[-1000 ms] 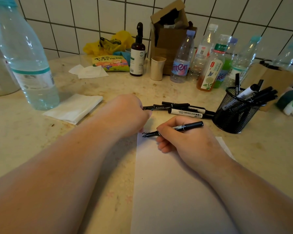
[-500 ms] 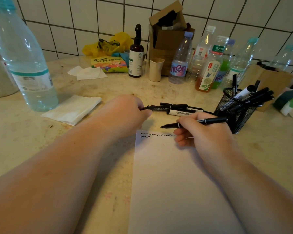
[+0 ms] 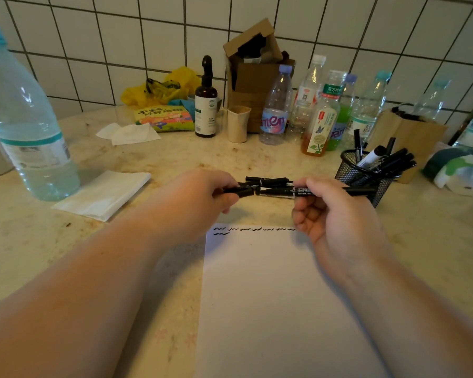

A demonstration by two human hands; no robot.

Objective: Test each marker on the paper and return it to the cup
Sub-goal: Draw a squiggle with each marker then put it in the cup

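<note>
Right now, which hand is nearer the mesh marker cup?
Right. The right hand, gripping a marker, sits just beside the mesh cup; the left hand holds the cap farther away.

Water bottle point(image 3: 274, 110) label: "amen"

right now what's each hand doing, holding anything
Left hand: grips the marker cap.
Right hand: grips the marker, tip at the cap.
</note>
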